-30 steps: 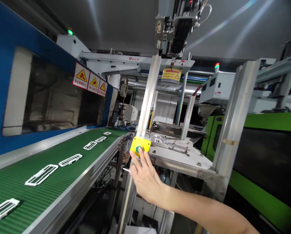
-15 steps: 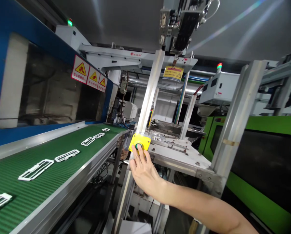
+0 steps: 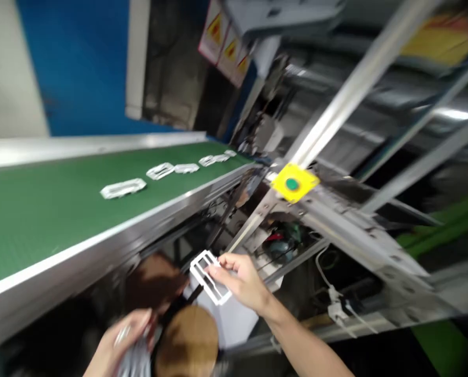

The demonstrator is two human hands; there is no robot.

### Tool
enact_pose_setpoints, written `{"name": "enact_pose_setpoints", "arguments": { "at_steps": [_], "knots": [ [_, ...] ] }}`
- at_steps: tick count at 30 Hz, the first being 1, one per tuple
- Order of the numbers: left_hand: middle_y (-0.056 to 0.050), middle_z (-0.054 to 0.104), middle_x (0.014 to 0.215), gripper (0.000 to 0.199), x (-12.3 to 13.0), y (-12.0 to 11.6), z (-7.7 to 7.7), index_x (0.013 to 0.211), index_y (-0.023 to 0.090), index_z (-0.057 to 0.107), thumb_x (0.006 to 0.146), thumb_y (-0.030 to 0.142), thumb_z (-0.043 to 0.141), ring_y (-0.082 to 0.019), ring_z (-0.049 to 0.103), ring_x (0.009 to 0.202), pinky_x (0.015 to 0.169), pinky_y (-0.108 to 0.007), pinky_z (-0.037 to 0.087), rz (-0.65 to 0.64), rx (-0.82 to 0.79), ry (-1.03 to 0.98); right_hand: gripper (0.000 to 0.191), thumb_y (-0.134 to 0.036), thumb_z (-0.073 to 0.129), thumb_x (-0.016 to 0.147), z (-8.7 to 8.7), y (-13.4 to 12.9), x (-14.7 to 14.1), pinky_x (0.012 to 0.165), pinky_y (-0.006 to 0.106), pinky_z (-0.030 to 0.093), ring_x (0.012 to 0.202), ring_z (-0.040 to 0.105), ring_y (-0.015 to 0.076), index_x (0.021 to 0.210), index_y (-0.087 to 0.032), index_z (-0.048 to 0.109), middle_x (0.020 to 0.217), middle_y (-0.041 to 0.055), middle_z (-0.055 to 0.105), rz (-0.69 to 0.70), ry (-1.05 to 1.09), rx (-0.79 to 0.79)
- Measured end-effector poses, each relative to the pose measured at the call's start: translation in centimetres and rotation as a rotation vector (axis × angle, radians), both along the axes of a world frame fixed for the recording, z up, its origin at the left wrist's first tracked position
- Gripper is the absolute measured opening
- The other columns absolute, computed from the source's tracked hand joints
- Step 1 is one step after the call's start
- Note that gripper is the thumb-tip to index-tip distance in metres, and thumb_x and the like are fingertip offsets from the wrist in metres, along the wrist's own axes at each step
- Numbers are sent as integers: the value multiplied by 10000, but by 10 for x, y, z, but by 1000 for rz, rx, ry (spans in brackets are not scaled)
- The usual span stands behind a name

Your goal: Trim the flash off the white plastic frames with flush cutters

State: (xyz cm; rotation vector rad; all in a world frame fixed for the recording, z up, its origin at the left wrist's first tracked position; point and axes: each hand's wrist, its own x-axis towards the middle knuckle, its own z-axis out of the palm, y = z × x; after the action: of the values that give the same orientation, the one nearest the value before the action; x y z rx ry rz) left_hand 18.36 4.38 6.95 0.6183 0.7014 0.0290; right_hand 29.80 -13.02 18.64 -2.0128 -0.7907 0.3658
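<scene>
The fingers of the right hand (image 3: 245,283) are pinching a white frame (image 3: 204,286) by its right side. Up and left of them, the metal edge (image 3: 140,230) of a green conveyor (image 3: 61,209) is slanting past, well apart, a dark gap lying between. The left hand (image 3: 118,340) is blurring low down — whether its fingers are gripping the pale thing (image 3: 135,361) beneath them, cut off below, is impossible to tell. Unlike a moment earlier, the right fingers are leaving the green button (image 3: 292,184) untouched, up and right of them.
</scene>
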Motion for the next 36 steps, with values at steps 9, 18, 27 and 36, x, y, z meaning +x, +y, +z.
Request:
{"name": "enact_pose_setpoints", "arguments": {
  "at_steps": [9,18,27,36],
  "knots": [
    [-11,585,635,252,-42,7,-1,871,148,652,807,392,662,-118,503,564,522,-205,397,-136,459,-217,272,-396,717,702,-87,38,-39,595,231,452,615,583,120,749,-128,720,713,50,687,148,775,96],
    [8,557,549,260,-50,8,-19,689,146,593,763,373,695,-97,477,440,424,-186,353,41,433,-76,544,-579,526,815,-116,43,-39,765,323,499,753,670,201,894,-73,710,808,136,712,152,988,87],
    [-2,569,549,284,-54,13,-27,687,148,584,761,401,690,-108,490,439,416,-188,351,39,424,-43,572,-603,517,808,-121,49,-40,820,353,481,780,677,212,932,-77,704,824,140,715,149,1017,97],
    [-3,564,551,274,-56,17,-25,683,144,596,740,387,710,-107,491,441,415,-189,360,93,387,-24,486,-547,556,811,-118,61,-43,735,313,496,709,671,185,879,-91,712,789,118,714,159,983,74]
  ]
}}
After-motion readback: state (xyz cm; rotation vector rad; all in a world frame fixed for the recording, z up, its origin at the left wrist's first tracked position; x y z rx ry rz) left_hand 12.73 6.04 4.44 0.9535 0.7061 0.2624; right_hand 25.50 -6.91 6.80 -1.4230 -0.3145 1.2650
